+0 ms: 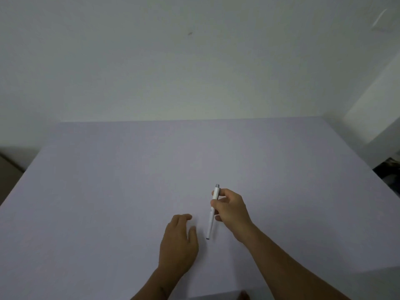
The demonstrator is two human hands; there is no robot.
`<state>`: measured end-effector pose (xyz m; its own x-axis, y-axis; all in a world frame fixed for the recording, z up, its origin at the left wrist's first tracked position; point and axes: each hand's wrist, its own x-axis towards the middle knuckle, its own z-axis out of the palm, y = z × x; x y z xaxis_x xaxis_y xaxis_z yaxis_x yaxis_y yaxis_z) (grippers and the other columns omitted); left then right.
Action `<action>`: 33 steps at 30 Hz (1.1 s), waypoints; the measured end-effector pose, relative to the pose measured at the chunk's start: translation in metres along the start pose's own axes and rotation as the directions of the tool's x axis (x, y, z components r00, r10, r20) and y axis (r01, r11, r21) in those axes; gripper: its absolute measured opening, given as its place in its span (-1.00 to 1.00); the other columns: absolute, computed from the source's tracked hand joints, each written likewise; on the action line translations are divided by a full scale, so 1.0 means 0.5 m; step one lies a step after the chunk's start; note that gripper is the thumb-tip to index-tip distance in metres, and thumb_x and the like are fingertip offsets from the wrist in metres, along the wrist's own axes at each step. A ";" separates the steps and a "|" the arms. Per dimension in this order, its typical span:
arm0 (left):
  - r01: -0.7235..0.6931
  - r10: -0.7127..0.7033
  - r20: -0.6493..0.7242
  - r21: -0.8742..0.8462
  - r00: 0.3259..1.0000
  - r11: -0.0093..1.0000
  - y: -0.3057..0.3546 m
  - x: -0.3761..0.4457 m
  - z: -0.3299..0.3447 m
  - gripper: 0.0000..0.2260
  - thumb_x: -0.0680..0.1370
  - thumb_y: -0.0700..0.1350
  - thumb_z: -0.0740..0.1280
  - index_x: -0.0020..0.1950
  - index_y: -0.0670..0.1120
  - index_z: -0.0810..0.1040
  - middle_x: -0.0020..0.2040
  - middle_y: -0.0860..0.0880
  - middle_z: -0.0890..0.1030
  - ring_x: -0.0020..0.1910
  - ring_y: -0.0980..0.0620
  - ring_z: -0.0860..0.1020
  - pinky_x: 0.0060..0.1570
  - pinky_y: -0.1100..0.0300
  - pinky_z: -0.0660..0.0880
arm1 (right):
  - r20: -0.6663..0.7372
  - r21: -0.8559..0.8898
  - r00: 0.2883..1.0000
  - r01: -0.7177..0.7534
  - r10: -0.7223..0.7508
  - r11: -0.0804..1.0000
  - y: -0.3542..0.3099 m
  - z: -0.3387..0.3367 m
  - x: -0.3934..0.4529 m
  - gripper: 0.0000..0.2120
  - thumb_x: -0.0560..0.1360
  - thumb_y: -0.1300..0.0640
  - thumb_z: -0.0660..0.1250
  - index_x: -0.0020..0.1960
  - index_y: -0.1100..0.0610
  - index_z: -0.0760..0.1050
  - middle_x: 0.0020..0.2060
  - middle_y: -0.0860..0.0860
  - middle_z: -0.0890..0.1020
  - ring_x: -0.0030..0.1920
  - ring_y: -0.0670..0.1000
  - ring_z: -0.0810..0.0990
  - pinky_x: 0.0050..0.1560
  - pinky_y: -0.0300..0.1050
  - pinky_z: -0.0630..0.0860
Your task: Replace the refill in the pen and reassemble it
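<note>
A slim white pen (211, 219) with a grey push-button at its far end is gripped in my right hand (231, 210), fingers wrapped around its upper half. The pen points down toward me, its dark tip close to the pale table (108, 180). My left hand (178, 245) rests palm-down on the table just left of the pen tip, fingers loosely apart, holding nothing. No separate refill is in view.
The pale lilac table fills the lower view, with a white wall behind it. The table's left edge drops off near a brown surface (8, 172). Dark objects (389, 167) sit beyond the right edge.
</note>
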<state>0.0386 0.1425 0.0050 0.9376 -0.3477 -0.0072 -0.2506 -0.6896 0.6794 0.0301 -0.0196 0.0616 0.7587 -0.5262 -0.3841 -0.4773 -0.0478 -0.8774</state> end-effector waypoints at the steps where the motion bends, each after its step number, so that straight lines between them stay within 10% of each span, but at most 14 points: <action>1: -0.018 0.007 0.066 0.154 0.998 0.988 -0.020 -0.009 0.011 -0.62 0.56 0.03 0.18 0.37 -0.01 0.38 0.33 0.02 0.45 0.30 0.01 0.42 0.25 0.15 0.42 | 0.000 -0.027 1.000 0.008 -0.008 1.000 0.009 -0.002 0.002 -0.81 0.49 0.24 0.35 0.06 0.03 0.59 -0.22 0.09 0.65 -0.24 0.02 0.64 -0.12 -0.01 0.66; 10: -0.134 -0.038 0.301 0.530 0.953 0.838 -0.120 -0.024 0.041 -0.33 0.53 0.21 -0.08 0.58 -0.03 -0.12 0.60 -0.14 -0.15 0.56 -0.14 -0.17 0.48 -0.21 -0.16 | 0.004 -0.442 0.998 0.058 -0.062 0.895 0.086 0.011 0.009 -0.77 0.43 0.22 0.31 0.07 0.06 0.55 -0.25 -0.03 0.61 -0.22 0.04 0.60 -0.15 -0.09 0.56; 33: -0.170 -0.011 0.309 0.552 0.951 0.816 -0.117 -0.013 0.023 -0.36 0.51 0.21 0.04 0.54 -0.06 0.18 0.55 -0.17 0.17 0.52 -0.20 0.14 0.43 -0.25 0.13 | 0.006 -0.683 0.998 -0.038 0.057 0.730 0.124 0.054 0.044 -0.69 0.41 0.19 0.33 0.12 0.13 0.37 -0.06 0.06 0.51 -0.16 0.08 0.49 -0.19 -0.10 0.44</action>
